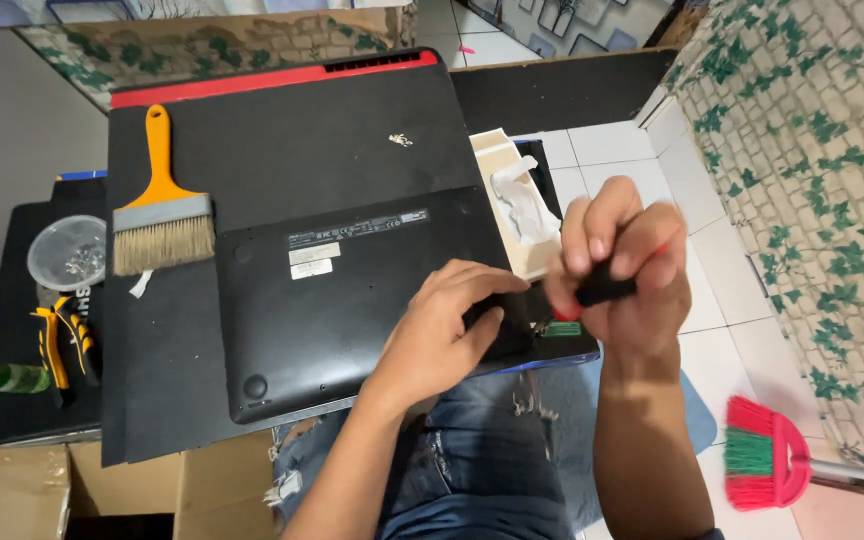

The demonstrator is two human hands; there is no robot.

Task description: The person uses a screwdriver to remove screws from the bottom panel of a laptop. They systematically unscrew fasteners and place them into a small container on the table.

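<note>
**Laptop flipped over, hands at its corner**

We've got the black laptop point(352, 250) lying bottom-up on our lap board. Our left hand point(447, 325) presses its near-right corner, fingers together. Our right hand point(617, 270) pinches a black-handled screwdriver point(602, 292) just above. Paintbrush point(160, 205) lies on the left.

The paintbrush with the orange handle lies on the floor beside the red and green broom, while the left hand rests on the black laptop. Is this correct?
Not quite. The head view shows the paintbrush lying on the upturned black laptop, near its left edge, far from the broom on the floor. The left hand does rest on the laptop.
</note>
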